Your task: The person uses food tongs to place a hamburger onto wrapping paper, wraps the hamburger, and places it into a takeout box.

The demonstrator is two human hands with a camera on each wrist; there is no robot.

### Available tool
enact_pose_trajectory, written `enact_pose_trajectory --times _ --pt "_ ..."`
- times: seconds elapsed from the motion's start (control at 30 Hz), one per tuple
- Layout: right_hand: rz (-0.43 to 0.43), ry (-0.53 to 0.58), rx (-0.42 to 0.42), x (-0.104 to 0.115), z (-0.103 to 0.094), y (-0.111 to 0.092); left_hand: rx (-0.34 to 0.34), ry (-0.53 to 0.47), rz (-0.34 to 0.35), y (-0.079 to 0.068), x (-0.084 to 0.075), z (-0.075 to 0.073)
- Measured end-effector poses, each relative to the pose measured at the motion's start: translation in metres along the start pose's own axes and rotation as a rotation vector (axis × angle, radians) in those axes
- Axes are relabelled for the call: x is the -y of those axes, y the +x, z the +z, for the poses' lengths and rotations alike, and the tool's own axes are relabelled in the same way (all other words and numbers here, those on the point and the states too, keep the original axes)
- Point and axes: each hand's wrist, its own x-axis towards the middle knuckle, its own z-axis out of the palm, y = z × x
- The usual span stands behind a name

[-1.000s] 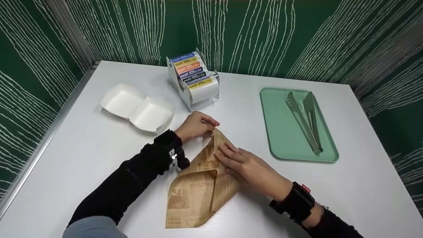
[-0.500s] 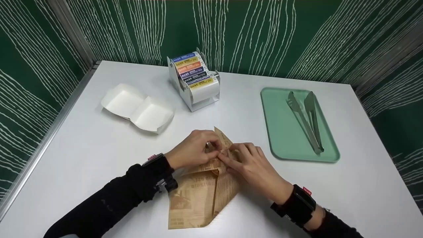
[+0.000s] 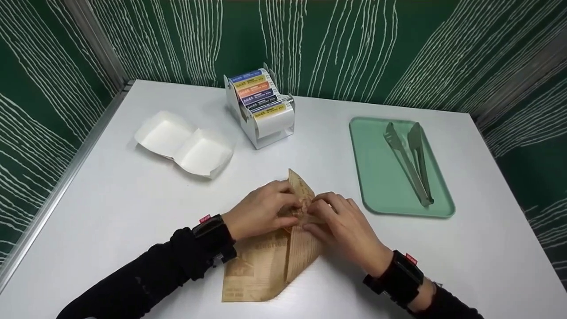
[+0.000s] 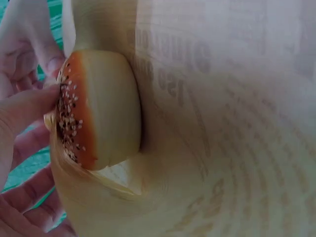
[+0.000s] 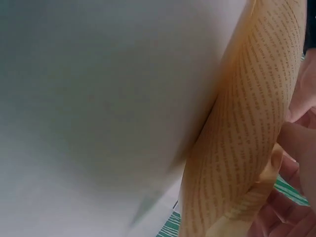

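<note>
A brown newsprint-patterned wrapping paper [image 3: 261,270] lies partly folded at the front middle of the table, its far corner pointing up and away. Inside it, the left wrist view shows a bun [image 4: 106,108] with a sesame-seeded crust, cut side pale; the head view hides most of it. My left hand [image 3: 263,210] pinches the paper's folded edge over the bun, with the thumb [image 4: 34,103] against the seeded top. Close beside it, fingers nearly meeting, my right hand [image 3: 347,228] pinches the other side of the paper [image 5: 242,118]. Both sets of fingertips are partly hidden by folds.
An open white paper box [image 3: 201,153] stands at the left. Behind sits a label dispenser [image 3: 274,126] with coloured rolls. On the right, metal tongs [image 3: 409,164] lie on a green tray [image 3: 370,186]. Green walls enclose the table [image 3: 102,177].
My left hand has come from the paper's far corner back to its middle, beside the right hand. The right hand's fingers have curled from lying flat into a pinch on the paper.
</note>
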Motion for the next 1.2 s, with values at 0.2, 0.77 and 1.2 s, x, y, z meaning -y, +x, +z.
enact_pose_trajectory --times 0.2,0.77,1.2 --pt "0.182 0.217 0.114 -0.018 -0.024 -0.007 -0.015 0.037 -0.003 0.001 -0.003 0.002" --pt "0.267 0.117 0.014 -0.042 -0.027 -0.039 0.029 0.063 0.059 0.003 -0.01 0.006" --pt "-0.063 0.041 0.118 -0.05 -0.035 -0.039 0.064 0.079 0.039 0.003 -0.015 0.006"
